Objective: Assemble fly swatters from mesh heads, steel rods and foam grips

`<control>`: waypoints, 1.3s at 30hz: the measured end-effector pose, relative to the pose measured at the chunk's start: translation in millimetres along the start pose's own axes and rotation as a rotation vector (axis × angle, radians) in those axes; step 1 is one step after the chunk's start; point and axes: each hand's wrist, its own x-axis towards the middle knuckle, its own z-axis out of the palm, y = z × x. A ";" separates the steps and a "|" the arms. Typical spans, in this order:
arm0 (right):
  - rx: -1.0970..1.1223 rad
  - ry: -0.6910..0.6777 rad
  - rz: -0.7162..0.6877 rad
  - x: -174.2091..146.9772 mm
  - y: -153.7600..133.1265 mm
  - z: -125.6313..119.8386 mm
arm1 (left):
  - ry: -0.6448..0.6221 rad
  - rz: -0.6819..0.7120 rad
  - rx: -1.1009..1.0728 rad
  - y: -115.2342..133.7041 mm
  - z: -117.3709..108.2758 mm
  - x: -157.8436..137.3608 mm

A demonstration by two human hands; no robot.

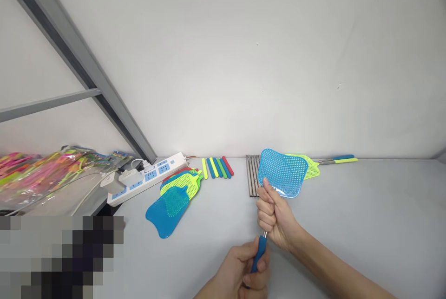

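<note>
My right hand [273, 213] is wrapped round the metal rod of a blue fly swatter, just below its mesh head [284, 173]. Below it, my left hand [245, 266] grips the blue handle [259, 253] at the rod's lower end. A short piece of bare metal shows between the two hands. Behind the swatter head lie several metal rods [251, 176], side by side and partly covered from view. A yellow-green swatter head [311, 168] shows beyond its right edge, with metal rods and a blue and a yellow handle [344, 160] further right.
Several coloured handles [218, 167] lie in a row by the wall. Left of them is a pile of loose swatter heads [167, 211], beside a white power strip [149, 178] with plugs and cables. Packaged bright items [52, 178] lie at far left, behind a grey metal post [118, 113].
</note>
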 end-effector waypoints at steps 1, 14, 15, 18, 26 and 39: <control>-0.001 -0.008 0.003 -0.8 0.0 1.8 | -0.018 -0.012 -0.015 -0.1 -1.2 -0.6; -0.166 -0.230 0.022 -13.4 -13.7 13.6 | -0.075 0.193 0.080 -5.3 -4.6 11.2; -0.193 -0.246 0.011 -13.3 -16.3 14.6 | -0.076 0.210 0.077 -5.7 -5.7 12.1; -0.260 -0.238 -0.059 -11.7 -25.4 15.7 | -0.060 0.255 0.065 -4.1 -6.9 11.2; -0.400 -0.162 -0.310 -4.9 -52.7 12.9 | 0.133 0.295 0.158 12.1 1.0 -1.7; -0.988 0.063 -0.115 -55.9 -150.9 -8.2 | 0.219 0.083 0.328 15.2 18.3 -12.6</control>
